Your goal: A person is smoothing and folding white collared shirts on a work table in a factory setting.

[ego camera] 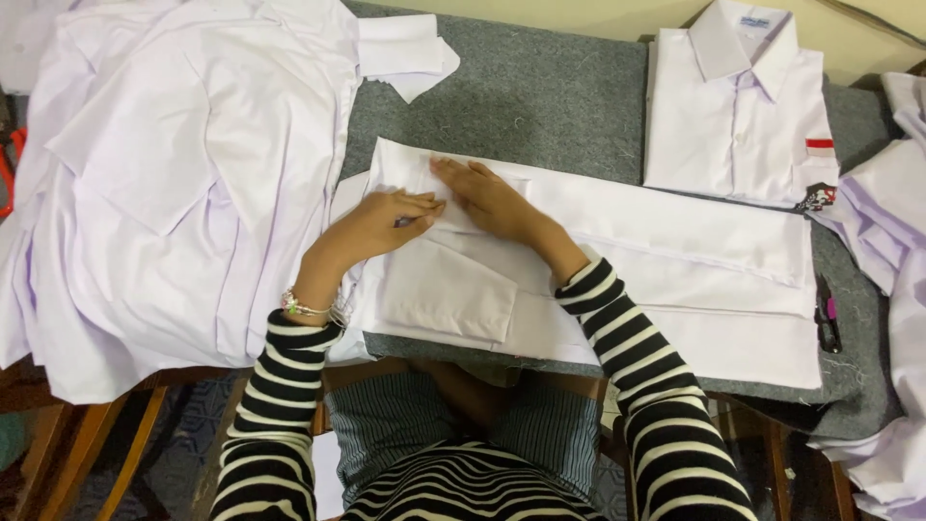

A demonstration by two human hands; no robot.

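Pressing flat, fingers extended, left hand [381, 224] and right hand [492, 198] on white shirt [675, 280]; red-white patch [819, 147] on folded shirt [733, 106] beyond.

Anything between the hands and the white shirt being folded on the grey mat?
Nothing visible. The left hand and right hand both rest flat on the white shirt, pressing its folded part.

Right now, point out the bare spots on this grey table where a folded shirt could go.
The widest bare patch of the grey table lies between the pile of white shirts and the folded shirt, above the shirt being folded. Both hands, left hand and right hand, press there. The right edge is crowded with more shirts.
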